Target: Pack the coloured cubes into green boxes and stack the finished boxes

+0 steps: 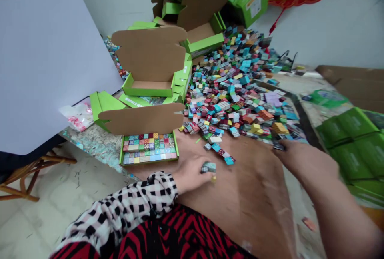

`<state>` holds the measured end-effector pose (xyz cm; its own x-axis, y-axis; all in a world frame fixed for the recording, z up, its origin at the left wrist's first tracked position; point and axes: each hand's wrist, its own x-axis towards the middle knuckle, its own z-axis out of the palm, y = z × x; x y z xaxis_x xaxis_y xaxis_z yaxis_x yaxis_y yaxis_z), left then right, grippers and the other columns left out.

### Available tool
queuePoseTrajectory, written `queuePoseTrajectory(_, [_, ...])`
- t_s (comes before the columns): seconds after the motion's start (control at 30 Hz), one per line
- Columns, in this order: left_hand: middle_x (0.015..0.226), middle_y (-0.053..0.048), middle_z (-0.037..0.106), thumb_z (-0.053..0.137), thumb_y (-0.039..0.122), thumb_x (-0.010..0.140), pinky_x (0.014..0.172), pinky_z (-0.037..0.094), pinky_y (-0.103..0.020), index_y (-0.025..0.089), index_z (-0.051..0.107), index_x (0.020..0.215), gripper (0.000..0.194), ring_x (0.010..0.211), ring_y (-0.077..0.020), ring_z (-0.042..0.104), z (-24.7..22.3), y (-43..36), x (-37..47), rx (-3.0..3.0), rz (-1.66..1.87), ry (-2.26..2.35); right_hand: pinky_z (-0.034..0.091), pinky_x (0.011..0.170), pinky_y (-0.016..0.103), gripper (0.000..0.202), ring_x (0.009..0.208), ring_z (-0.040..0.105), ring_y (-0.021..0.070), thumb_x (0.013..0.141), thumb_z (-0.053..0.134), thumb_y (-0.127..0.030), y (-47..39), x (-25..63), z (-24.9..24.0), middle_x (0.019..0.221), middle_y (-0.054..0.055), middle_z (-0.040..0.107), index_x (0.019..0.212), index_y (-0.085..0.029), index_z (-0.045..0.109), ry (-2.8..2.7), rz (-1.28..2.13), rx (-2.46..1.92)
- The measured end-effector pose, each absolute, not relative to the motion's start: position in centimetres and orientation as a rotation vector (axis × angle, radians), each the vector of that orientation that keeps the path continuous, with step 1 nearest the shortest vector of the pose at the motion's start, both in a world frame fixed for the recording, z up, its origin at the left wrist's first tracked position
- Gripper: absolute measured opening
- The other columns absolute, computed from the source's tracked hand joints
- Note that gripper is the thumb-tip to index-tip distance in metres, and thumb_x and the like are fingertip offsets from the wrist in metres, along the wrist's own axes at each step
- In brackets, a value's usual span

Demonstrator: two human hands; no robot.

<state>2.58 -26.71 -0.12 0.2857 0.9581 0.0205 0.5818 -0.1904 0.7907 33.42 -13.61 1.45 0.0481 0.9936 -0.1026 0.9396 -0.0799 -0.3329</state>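
Observation:
My left hand (pixel 192 174) is closed around a few small patterned blocks (pixel 209 167), just above the brown board (pixel 252 187). Beside it on the left is an open green box (pixel 177 147), its brown lid raised, with rows of colourful patterned blocks (pixel 150 147) packed inside. My right hand (pixel 306 163) reaches to the right edge of the block heap. Its fingers pinch a small dark block (pixel 279 146), somewhat blurred. A short line of loose blocks (pixel 220 151) lies on the board between my hands.
A large heap of mixed blocks (pixel 234 87) spreads across the table. Behind the filled box stand another open green box (pixel 147 88) and a stack of cartons (pixel 207 45). Closed green boxes (pixel 351 143) sit at the right. A pale panel (pixel 51 59) rises at the left.

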Motion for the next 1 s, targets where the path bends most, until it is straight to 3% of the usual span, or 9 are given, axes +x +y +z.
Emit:
queuePoseTrajectory(0.1, [0.100,-0.004,0.068,0.066,0.032,0.076,0.082,0.049,-0.031,0.018,0.061,0.108,0.035,0.089,-0.0183,0.062,-0.7,-26.6,2.4,1.467,0.791,1.409,0.045,0.072,0.043,0.026,0.087,0.057,0.0309,0.066,0.060,-0.047,-16.8,29.6,3.5,0.084,0.009,0.060,0.080,-0.026,0.063,-1.984,0.911,-1.981])
queuePoseTrajectory(0.2, [0.100,-0.006,0.068,0.062,0.030,0.079,0.080,0.050,-0.030,0.015,0.061,0.107,0.032,0.088,-0.0182,0.063,-0.8,-26.4,2.4,1.358,0.788,1.416,0.043,0.058,0.029,0.037,0.068,0.055,0.0180,0.066,0.061,-0.054,-20.2,27.0,4.7,0.076,0.003,0.059,0.082,-0.021,0.061,-1.827,1.462,-1.773])
queuePoseTrajectory(0.3, [0.100,-0.008,0.068,0.062,0.028,0.078,0.083,0.049,-0.033,0.015,0.062,0.103,0.029,0.090,-0.0199,0.062,-0.6,-26.0,2.4,1.380,0.786,1.426,0.040,0.057,0.025,0.038,0.062,0.050,0.0126,0.066,0.064,-0.053,-22.5,26.3,4.7,0.071,0.000,0.057,0.079,-0.018,0.060,-1.696,1.698,-1.685])
queuePoseTrajectory(0.47, [0.102,-0.006,0.067,0.065,0.032,0.076,0.090,0.045,-0.036,0.018,0.063,0.103,0.030,0.095,-0.0205,0.060,-0.3,-25.0,3.1,1.489,0.848,1.459,0.042,0.062,0.026,0.033,0.065,0.053,0.0131,0.062,0.070,-0.041,-24.7,23.9,2.3,0.072,-0.001,0.058,0.081,-0.017,0.058,-1.636,1.943,-1.424])
queuePoseTrajectory(0.6, [0.089,-0.005,0.068,0.065,0.037,0.076,0.072,0.051,-0.030,0.016,0.063,0.099,0.031,0.078,-0.0173,0.063,-0.7,-24.6,3.5,1.353,0.886,1.443,0.039,0.061,0.025,0.025,0.069,0.053,0.0143,0.067,0.069,-0.030,-25.3,21.9,0.7,0.076,0.000,0.061,0.086,-0.017,0.058,-1.875,1.585,-1.499])
queuePoseTrajectory(0.73, [0.076,-0.004,0.068,0.055,0.044,0.083,0.051,0.049,-0.026,0.014,0.061,0.103,0.037,0.059,-0.0150,0.062,-0.9,-24.6,3.2,1.263,0.884,1.446,0.034,0.058,0.026,0.023,0.065,0.052,0.0148,0.076,0.065,-0.040,-24.5,22.7,2.4,0.072,0.002,0.061,0.078,-0.017,0.060,-2.085,1.167,-1.662])
queuePoseTrajectory(0.83, [0.089,-0.006,0.069,0.062,0.039,0.079,0.067,0.052,-0.028,0.016,0.062,0.105,0.034,0.075,-0.0166,0.064,-1.0,-24.8,3.1,1.290,0.932,1.463,0.034,0.058,0.026,0.028,0.066,0.053,0.0161,0.084,0.054,-0.044,-23.0,23.3,3.9,0.073,0.003,0.061,0.078,-0.017,0.060,-2.019,0.933,-1.814])
queuePoseTrajectory(0.9, [0.100,-0.006,0.068,0.067,0.033,0.076,0.081,0.050,-0.032,0.018,0.064,0.104,0.032,0.087,-0.0181,0.063,-1.0,-24.9,3.2,1.413,0.942,1.477,0.037,0.066,0.028,0.027,0.080,0.055,0.0197,0.082,0.057,-0.041,-22.1,22.6,4.0,0.089,0.007,0.061,0.091,-0.016,0.061,-2.030,0.709,-1.855])
queuePoseTrajectory(1.0, [0.105,-0.006,0.067,0.062,0.033,0.082,0.088,0.047,-0.035,0.019,0.064,0.107,0.029,0.095,-0.0198,0.062,-0.3,-24.9,3.2,1.714,0.852,1.483,0.040,0.077,0.031,0.036,0.098,0.052,0.0248,0.079,0.061,-0.036,-21.0,20.8,2.8,0.108,0.012,0.053,0.109,-0.016,0.057,-2.082,0.566,-1.903])
